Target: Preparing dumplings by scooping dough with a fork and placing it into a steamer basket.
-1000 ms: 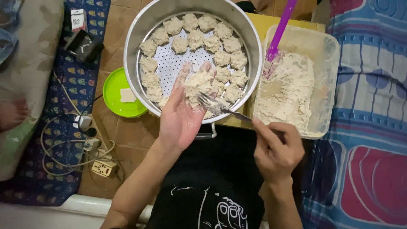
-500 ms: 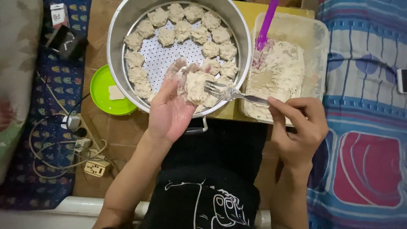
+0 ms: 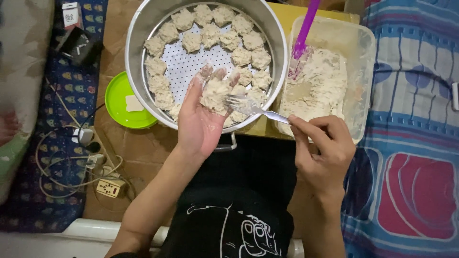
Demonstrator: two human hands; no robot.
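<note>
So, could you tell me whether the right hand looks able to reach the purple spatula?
Probably yes: the spatula stands in the open tub just beyond the right hand, nothing between, though that hand holds a fork.

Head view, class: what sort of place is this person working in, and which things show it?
Probably a home, with the work done on the floor. A metal steamer pot of dumplings sits on the ground beside patterned bedding, and a power strip with tangled cables lies nearby.
</note>
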